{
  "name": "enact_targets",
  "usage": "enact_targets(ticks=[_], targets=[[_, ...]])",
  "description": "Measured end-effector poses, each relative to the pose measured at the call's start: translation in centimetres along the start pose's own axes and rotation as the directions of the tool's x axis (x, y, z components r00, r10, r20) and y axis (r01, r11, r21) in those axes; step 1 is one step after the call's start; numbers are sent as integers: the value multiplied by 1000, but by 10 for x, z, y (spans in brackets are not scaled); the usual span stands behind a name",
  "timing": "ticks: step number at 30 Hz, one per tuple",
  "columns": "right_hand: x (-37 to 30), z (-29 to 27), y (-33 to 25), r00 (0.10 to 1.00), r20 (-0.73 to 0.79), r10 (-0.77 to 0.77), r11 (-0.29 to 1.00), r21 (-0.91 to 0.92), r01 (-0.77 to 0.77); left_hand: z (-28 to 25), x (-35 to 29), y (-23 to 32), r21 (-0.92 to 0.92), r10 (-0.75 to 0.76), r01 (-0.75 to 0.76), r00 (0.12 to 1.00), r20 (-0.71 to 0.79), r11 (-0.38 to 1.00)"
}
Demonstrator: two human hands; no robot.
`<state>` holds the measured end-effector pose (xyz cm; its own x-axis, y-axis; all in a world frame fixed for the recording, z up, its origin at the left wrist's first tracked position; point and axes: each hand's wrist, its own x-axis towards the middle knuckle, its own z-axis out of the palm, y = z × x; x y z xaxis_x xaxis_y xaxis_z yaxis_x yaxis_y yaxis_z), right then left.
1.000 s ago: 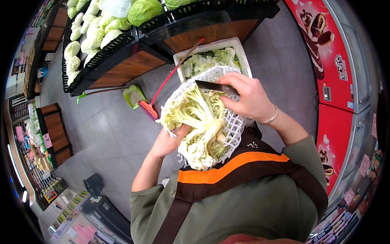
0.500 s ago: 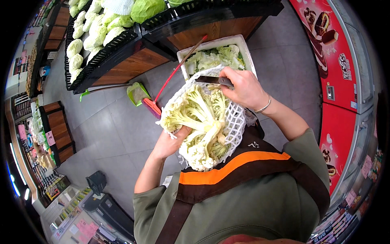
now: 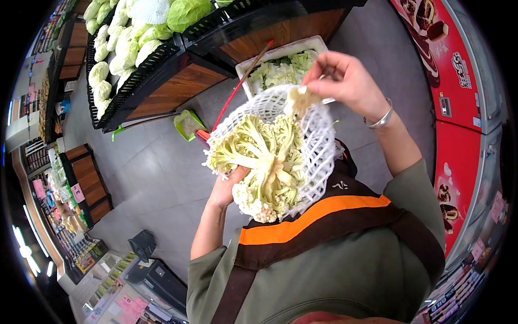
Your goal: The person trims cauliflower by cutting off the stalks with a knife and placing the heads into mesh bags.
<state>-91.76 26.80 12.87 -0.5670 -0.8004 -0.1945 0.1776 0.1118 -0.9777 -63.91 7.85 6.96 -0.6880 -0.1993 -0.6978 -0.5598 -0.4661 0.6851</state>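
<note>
- The dark display stand (image 3: 167,89), with wood panels and black crates, reached from 10 to 12 o'clock of the picture's centre, bearing pale cabbages (image 3: 125,51).
- The red freezer (image 3: 461,156) stood at 3 o'clock.
- The white box (image 3: 295,46) sat on the floor at 12 o'clock, leafy trimmings (image 3: 280,69) inside.
- The red-handled broom (image 3: 229,101) leaned at 11 o'clock; the green dustpan (image 3: 187,125) lay near it, at 10 o'clock.
- The cauliflower (image 3: 270,162) was at the centre, stalks upward, in front of the apron; white netting (image 3: 319,154) wrapped it, loosest from 12 to 4 o'clock.
- The right hand (image 3: 348,83), between 1 and 2 o'clock, had fingers curled and thumb pressed in, pinching a pale chunk (image 3: 299,101) above the netting's edge.
- The left hand (image 3: 224,189), at 8 o'clock, gripped the cauliflower, thumb on its edge, fingers hidden beneath.
</note>
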Motion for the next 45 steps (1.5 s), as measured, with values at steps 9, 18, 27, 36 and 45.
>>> enact_targets(ticks=[9,18,27,36,45], targets=[[20,-26,46,766,-441,-468,763,-638,99,-10,10,-23,-184,-106,107,994,16,977],[-55,58,-4,978,206,24,977,-213,21,-29,34,-59,-326,-179,197,980,85,925],[-60,26,-3,944,323,69,917,-392,67,2,20,-25,-255,-192,202,979,63,946],[-55,21,-9,920,391,-5,884,-429,187,-5,24,-29,-213,-172,187,981,86,959],[-54,19,-19,913,408,17,843,-496,206,-17,29,-43,-136,-152,157,987,45,978]])
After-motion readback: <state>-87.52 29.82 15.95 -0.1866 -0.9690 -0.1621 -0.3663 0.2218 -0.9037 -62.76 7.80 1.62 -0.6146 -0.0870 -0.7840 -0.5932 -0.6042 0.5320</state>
